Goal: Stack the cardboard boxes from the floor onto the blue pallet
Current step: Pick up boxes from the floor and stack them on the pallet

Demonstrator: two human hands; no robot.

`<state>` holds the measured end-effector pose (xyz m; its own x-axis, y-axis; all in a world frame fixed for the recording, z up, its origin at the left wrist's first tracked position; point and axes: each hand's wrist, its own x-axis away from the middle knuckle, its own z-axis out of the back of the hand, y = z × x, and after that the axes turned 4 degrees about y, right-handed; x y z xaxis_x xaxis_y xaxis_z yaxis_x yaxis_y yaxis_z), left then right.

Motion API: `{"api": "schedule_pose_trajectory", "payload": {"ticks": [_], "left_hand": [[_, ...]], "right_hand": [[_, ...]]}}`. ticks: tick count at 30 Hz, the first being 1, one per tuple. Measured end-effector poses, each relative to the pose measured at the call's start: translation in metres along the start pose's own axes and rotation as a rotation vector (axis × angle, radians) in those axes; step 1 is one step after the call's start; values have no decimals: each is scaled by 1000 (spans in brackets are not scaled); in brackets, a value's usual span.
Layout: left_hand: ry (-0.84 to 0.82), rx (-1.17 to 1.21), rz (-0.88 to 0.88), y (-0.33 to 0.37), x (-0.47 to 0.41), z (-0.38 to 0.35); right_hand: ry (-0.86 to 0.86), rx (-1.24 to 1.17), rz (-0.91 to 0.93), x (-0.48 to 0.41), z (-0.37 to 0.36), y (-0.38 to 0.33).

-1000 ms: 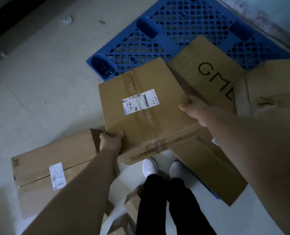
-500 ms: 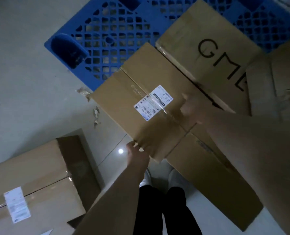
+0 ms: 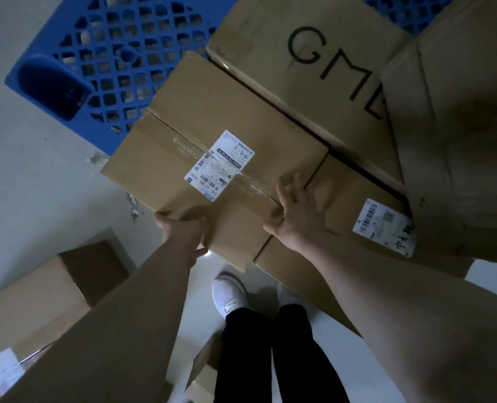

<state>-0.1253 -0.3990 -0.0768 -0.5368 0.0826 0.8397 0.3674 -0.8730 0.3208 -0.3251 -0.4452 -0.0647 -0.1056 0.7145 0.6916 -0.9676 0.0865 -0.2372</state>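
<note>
A taped cardboard box (image 3: 212, 117) with a white shipping label lies over the near corner of the blue pallet (image 3: 101, 53), its near end hanging past the pallet's edge. My left hand (image 3: 183, 231) grips its near edge with the fingers underneath. My right hand (image 3: 293, 216) grips its near right corner, fingers spread on top. Right beside it on the pallet stands a larger box lettered "GM" (image 3: 314, 53). Below my right hand a lower box with a label (image 3: 354, 199) lies against the held box.
A tall cardboard box (image 3: 459, 126) fills the right side. Another box with a label (image 3: 37, 303) stands on the pale floor at lower left. Small cardboard pieces (image 3: 206, 370) lie by my feet. Paper scraps (image 3: 130, 199) litter the floor by the pallet's edge.
The held box has travelled forward and come down over the pallet's near corner beside the "GM" box. My right hand shifted from the box's right side to its near right corner.
</note>
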Motion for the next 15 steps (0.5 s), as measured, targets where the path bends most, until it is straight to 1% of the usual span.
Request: {"api": "schedule_pose_trajectory", "payload": {"ticks": [2, 5, 8, 11, 15], "left_hand": [[12, -42, -5, -12, 7, -7], [27, -46, 5, -21, 16, -12], [54, -109, 21, -22, 23, -16], [71, -137, -25, -23, 31, -21], [35, -135, -60, -21, 35, -28]], "right_hand": [[0, 7, 20, 2, -3, 2], [-6, 49, 40, 4, -5, 8], [-15, 71, 12, 6, -9, 14], [-27, 94, -14, 8, -7, 18], [-83, 68, -24, 9, 5, 24]]}}
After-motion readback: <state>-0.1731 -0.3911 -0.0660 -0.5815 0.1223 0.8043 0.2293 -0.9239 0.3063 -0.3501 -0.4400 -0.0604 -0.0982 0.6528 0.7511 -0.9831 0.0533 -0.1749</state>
